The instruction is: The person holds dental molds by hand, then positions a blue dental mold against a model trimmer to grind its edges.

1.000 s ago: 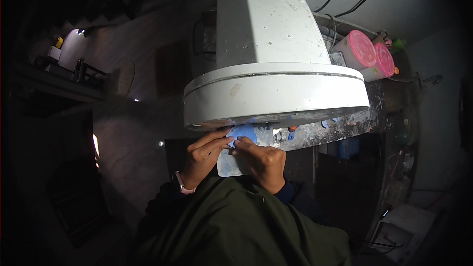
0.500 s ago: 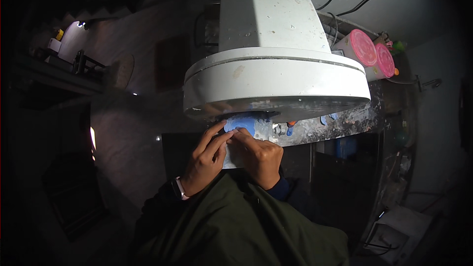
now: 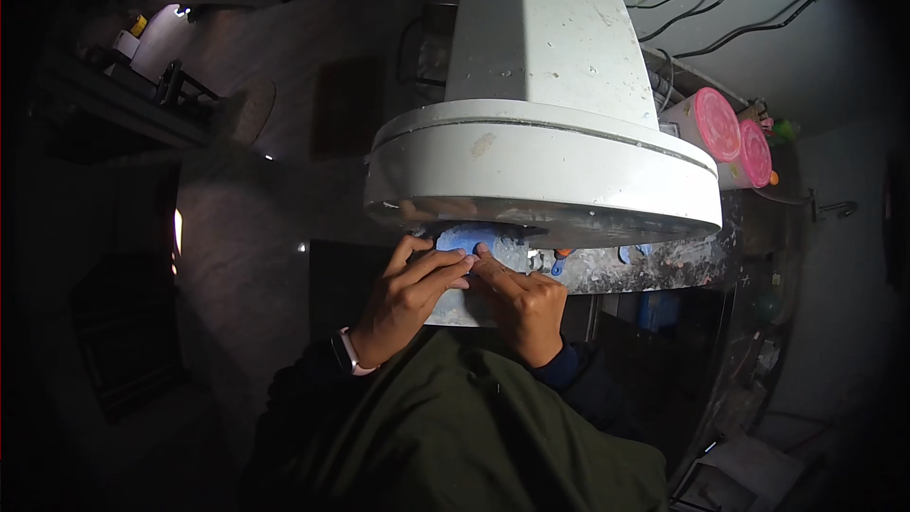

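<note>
My left hand (image 3: pixel 403 296) and my right hand (image 3: pixel 526 311) meet at the fingertips under a large white lamp-like head. A patch of smooth blue, putty-like material (image 3: pixel 464 234) lies beneath and just beyond the fingers, on a pale, smeared sheet or board (image 3: pixel 453 313). My left fingers are bent and close together, tips against the blue patch beside the right fingertips. One right digit presses on the blue patch while the other fingers curl in. Whatever is pinched between the fingertips is too small to make out. A watch with a pale strap (image 3: pixel 351 351) is on my left wrist.
The white round head (image 3: pixel 540 156) on its thick arm overhangs the work closely. To the right, a small blue-and-orange tool (image 3: pixel 559 264) and blue scraps (image 3: pixel 633 253) lie on the stained bench (image 3: pixel 678 270). Pink-lidded tubs (image 3: pixel 717 125) and black cables (image 3: pixel 749 33) are behind at right.
The view has shifted, so the lamp head and tubs sit slightly lower and farther right. My hands have moved slightly right, and the right digit now presses on the blue patch.
</note>
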A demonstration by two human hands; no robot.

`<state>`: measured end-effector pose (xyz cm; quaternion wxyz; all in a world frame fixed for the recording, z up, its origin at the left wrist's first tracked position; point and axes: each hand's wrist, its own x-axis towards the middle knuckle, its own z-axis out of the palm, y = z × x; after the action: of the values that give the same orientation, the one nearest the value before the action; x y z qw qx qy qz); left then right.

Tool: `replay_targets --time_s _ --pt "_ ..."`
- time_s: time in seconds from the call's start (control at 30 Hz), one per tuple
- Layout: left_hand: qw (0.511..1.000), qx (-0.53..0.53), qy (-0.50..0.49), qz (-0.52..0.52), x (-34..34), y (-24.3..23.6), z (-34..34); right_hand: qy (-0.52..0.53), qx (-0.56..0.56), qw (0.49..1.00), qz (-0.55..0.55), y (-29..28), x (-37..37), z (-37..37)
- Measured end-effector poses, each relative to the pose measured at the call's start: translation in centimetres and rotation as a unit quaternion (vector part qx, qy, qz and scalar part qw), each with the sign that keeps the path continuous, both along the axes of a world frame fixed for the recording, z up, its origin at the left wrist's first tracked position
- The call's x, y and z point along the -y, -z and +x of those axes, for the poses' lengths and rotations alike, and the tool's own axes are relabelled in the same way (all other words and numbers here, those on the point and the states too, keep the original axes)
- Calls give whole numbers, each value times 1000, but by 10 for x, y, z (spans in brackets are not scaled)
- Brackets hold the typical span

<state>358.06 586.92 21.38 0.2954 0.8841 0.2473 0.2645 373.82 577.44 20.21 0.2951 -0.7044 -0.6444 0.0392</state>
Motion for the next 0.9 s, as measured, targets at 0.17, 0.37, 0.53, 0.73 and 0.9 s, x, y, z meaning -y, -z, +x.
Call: replay_targets --time_s 0.17,0.37,0.53,0.73,0.9 --pt "999 -7 26 19 -11 2 2 0 -36 999 16 -3 -7 4" --pt "999 7 -1 35 -8 9 6 -20 -42 999 11 3 -11 12" --pt "999 12 -19 27 -6 12 5 -29 -13 999 -9 4 -13 10" --pt "1000 13 -20 -1 -9 11 2 -25 -4 1000 0 5 -13 8" --pt "1000 18 4 14 -14 12 0 -32 -6 999 16 2 -17 11"
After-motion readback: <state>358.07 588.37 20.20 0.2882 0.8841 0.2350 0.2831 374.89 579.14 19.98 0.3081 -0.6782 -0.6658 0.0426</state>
